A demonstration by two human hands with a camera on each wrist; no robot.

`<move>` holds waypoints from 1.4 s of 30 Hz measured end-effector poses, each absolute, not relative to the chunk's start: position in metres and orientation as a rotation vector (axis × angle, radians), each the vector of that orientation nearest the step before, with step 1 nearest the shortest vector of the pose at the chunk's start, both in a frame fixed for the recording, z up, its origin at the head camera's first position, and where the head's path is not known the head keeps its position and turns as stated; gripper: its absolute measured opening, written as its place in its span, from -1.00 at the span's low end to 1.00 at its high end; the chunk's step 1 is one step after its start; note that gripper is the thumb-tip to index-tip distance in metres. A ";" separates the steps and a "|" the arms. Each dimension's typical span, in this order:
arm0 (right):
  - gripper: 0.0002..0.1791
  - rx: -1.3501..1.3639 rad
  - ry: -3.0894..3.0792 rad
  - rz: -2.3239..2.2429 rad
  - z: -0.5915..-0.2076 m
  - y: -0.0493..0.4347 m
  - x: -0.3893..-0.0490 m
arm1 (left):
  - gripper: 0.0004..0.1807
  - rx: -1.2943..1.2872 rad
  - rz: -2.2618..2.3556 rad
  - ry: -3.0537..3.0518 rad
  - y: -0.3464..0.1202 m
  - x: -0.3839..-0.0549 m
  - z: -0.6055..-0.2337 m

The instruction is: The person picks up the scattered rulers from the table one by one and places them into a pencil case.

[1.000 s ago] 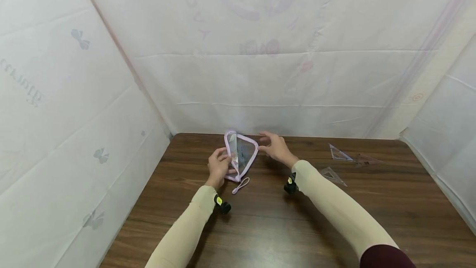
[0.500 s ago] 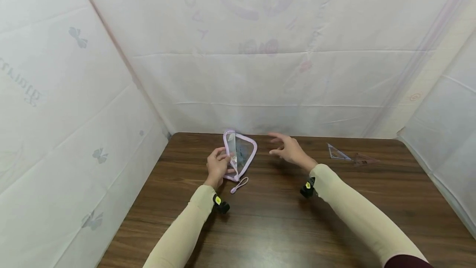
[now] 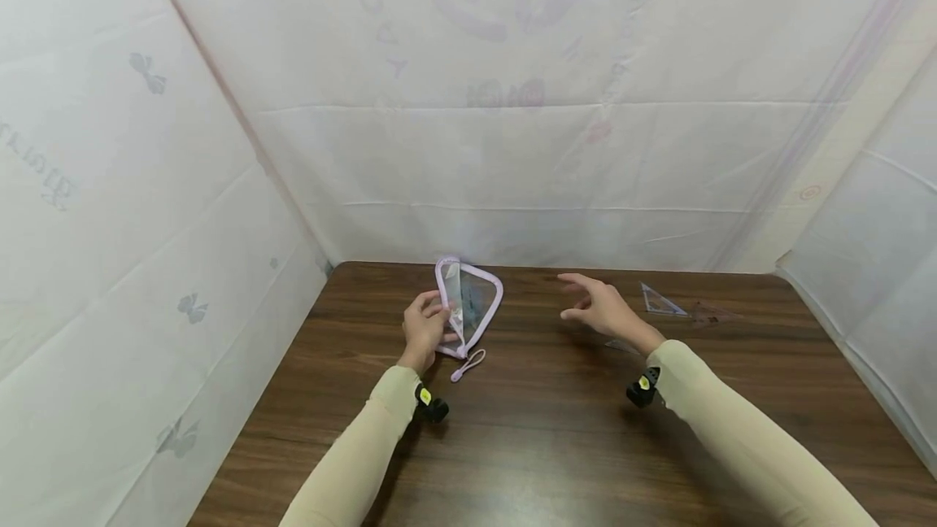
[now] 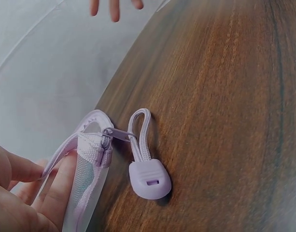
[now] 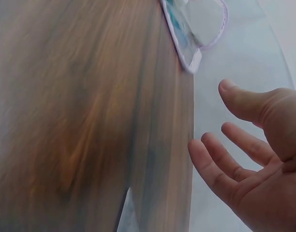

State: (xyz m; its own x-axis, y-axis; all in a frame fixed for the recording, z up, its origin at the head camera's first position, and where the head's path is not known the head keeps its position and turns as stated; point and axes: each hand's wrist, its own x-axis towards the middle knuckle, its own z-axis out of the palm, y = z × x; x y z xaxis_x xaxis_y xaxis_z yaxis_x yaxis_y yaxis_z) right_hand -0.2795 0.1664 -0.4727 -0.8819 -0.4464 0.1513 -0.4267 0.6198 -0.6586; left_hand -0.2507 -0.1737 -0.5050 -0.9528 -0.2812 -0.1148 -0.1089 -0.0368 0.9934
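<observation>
While the transparent pouch with lilac fabric edging (image 3: 479, 295) is pinched along one side by the left hand (image 3: 424, 328), toward 10 o'clock on the brown wood-grain table (image 3: 527, 429), nothing is held by the right hand (image 3: 603, 307), its thumb and fingers parted at 3 o'clock from the pouch. Should the pinch be loosened, the limp mouth might be collapsed by its own slackness. The clear triangular plate (image 3: 621, 346), at 5 o'clock from the right hand and partly hidden, could be brushed aside by a low wrist. Being thin and flat, the bluish triangular plate (image 3: 661, 302) and reddish triangular plate (image 3: 712, 315), both toward 3 o'clock, might be slid rather than lifted if merely pressed.
</observation>
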 end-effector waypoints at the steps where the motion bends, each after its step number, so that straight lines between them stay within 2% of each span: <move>1: -0.21 -0.755 2.804 -1.125 -0.473 0.170 -0.278 | -0.60 0.423 -2.139 -2.090 -0.174 -0.251 -0.504; 17: -0.23 -0.638 2.800 -1.105 -0.482 0.231 -0.258 | -0.60 0.426 -2.150 -2.101 -0.177 -0.251 -0.503; 42: -0.20 -0.472 2.863 -1.063 -0.495 0.280 -0.236 | -0.60 0.451 -2.151 -2.103 -0.176 -0.253 -0.505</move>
